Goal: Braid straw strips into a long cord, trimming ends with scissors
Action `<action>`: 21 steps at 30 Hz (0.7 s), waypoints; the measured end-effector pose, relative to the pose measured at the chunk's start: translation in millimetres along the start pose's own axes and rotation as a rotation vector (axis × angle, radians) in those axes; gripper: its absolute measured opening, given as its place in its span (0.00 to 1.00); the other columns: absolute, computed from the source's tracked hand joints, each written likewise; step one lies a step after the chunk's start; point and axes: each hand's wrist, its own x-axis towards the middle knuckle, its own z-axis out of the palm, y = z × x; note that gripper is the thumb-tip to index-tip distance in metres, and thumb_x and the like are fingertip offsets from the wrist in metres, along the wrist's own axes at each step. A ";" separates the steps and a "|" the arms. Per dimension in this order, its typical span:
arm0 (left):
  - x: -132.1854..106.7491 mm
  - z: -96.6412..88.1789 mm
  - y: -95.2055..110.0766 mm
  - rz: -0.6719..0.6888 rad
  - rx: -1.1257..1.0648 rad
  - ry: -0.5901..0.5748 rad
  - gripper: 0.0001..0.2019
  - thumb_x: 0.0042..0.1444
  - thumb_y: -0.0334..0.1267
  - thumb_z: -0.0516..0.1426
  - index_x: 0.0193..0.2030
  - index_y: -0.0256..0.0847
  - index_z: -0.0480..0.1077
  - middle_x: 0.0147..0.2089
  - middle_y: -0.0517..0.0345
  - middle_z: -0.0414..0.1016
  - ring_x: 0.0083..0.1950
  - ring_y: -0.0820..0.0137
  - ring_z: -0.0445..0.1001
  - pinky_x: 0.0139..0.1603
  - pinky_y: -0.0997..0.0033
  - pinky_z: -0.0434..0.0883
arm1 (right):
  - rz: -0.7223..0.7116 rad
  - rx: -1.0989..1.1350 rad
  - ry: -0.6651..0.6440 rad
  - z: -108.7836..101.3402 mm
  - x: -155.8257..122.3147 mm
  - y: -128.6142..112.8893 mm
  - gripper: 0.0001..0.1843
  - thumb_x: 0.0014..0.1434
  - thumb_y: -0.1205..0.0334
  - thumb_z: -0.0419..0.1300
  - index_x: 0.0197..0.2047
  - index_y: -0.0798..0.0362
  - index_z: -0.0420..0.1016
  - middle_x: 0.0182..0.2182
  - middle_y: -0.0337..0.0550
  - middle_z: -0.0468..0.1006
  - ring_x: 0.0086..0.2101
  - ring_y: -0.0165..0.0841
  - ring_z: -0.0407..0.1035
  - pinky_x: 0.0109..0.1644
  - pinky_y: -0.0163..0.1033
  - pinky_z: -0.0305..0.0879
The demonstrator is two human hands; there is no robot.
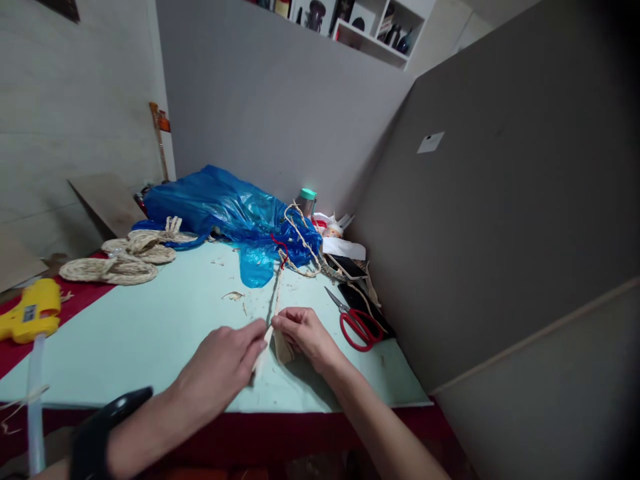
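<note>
Glue gun [30, 312]: yellow, at the far left edge on the red cloth, well apart from both hands.
Woven straw pieces [113, 267]: flat coils at the back left of the pale green mat [150, 333], touched by nothing.
Blue plastic bag [220, 203]: crumpled at the back of the mat; the cord's far end runs in under its front edge.
Left hand [225, 365]: comes in from the lower left with a black wristband [107, 417] on the wrist. Thumb and forefinger are pressed together on the cord's near end, and the other fingers are curled under.
Plaited straw cord [277, 293]: a thin, pale cord lying on the mat. Its long axis runs almost straight away from the person, from the fingertips toward the bag. The near end sits exactly between the two hands, so neither is clearly nearer, and a loose pale strip trails from it back under the left hand.
Right hand [306, 335]: comes in from the lower right, its fingertips meeting the left hand's at the same point on the cord. The fingers are bunched in a pinch, not spread.
Tan husk scrap [283, 348]: lies just under the right hand's fingers; whether it is gripped or only covered cannot be told.
Scissors [356, 323]: red-handled and closed, just beside the right hand on its outer side, blades pointing away from the person.
</note>
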 end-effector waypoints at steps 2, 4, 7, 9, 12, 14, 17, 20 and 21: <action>-19.1 -5.2 8.1 0.117 0.022 -0.212 0.15 0.63 0.42 0.49 0.25 0.45 0.64 0.24 0.61 0.74 0.27 0.67 0.71 0.30 0.69 0.59 | 0.009 0.013 0.004 -2.5 -1.1 -0.5 0.19 0.51 0.49 0.65 0.22 0.54 0.66 0.13 0.28 0.56 0.15 0.21 0.45 0.20 0.33 0.38; -29.1 -12.0 11.6 0.203 0.002 -0.311 0.16 0.62 0.46 0.51 0.25 0.45 0.70 0.27 0.61 0.77 0.30 0.68 0.74 0.32 0.71 0.62 | 0.028 0.039 -0.005 -5.3 -2.3 -2.1 0.19 0.50 0.50 0.65 0.22 0.54 0.64 0.13 0.28 0.56 0.15 0.20 0.45 0.19 0.33 0.37; -15.8 -24.1 -3.4 0.159 0.052 -0.002 0.18 0.66 0.46 0.47 0.40 0.47 0.78 0.42 0.58 0.82 0.44 0.64 0.77 0.46 0.68 0.68 | 0.052 0.124 -0.020 -8.8 -4.5 -4.2 0.21 0.49 0.50 0.66 0.21 0.53 0.61 0.13 0.27 0.54 0.15 0.19 0.42 0.19 0.33 0.34; 7.8 -30.0 -27.3 0.120 0.207 0.271 0.21 0.66 0.46 0.46 0.55 0.41 0.74 0.57 0.48 0.77 0.60 0.57 0.70 0.61 0.58 0.63 | 0.058 0.188 -0.021 -10.7 -6.0 -4.8 0.22 0.48 0.50 0.67 0.22 0.53 0.61 0.13 0.26 0.54 0.15 0.19 0.41 0.19 0.33 0.33; 41.8 -27.3 -64.4 0.084 0.386 0.342 0.28 0.66 0.47 0.46 0.66 0.31 0.64 0.72 0.38 0.57 0.73 0.52 0.52 0.69 0.50 0.54 | 0.054 0.266 -0.023 -12.8 -7.3 -4.9 0.23 0.47 0.50 0.69 0.22 0.53 0.60 0.13 0.25 0.53 0.15 0.19 0.40 0.19 0.32 0.33; 49.5 -17.9 -75.1 0.044 0.403 0.217 0.31 0.66 0.50 0.46 0.69 0.31 0.58 0.73 0.38 0.51 0.74 0.51 0.48 0.70 0.45 0.52 | 0.046 0.308 -0.028 -13.9 -7.3 -5.1 0.23 0.46 0.50 0.70 0.22 0.53 0.60 0.13 0.25 0.53 0.15 0.18 0.40 0.19 0.32 0.32; 29.9 -4.1 -59.6 0.113 0.384 0.031 0.30 0.65 0.49 0.49 0.69 0.36 0.58 0.73 0.39 0.51 0.74 0.51 0.48 0.70 0.43 0.50 | 0.035 0.350 -0.028 -14.9 -6.8 -5.4 0.23 0.46 0.50 0.70 0.23 0.53 0.60 0.13 0.25 0.54 0.15 0.18 0.40 0.19 0.31 0.32; -11.7 -5.6 -20.3 0.213 0.214 -0.181 0.28 0.63 0.48 0.54 0.69 0.47 0.60 0.73 0.48 0.51 0.73 0.51 0.50 0.70 0.45 0.52 | 0.032 0.368 -0.039 -15.4 -6.7 -5.5 0.23 0.47 0.50 0.70 0.23 0.53 0.60 0.13 0.25 0.54 0.15 0.18 0.40 0.19 0.31 0.32; -24.8 -9.6 -6.9 0.287 0.121 -0.321 0.26 0.63 0.48 0.54 0.68 0.54 0.60 0.73 0.55 0.54 0.73 0.54 0.52 0.71 0.49 0.54 | 0.032 0.367 -0.042 -15.4 -6.8 -5.5 0.23 0.47 0.50 0.70 0.23 0.53 0.60 0.14 0.25 0.54 0.15 0.18 0.40 0.19 0.31 0.32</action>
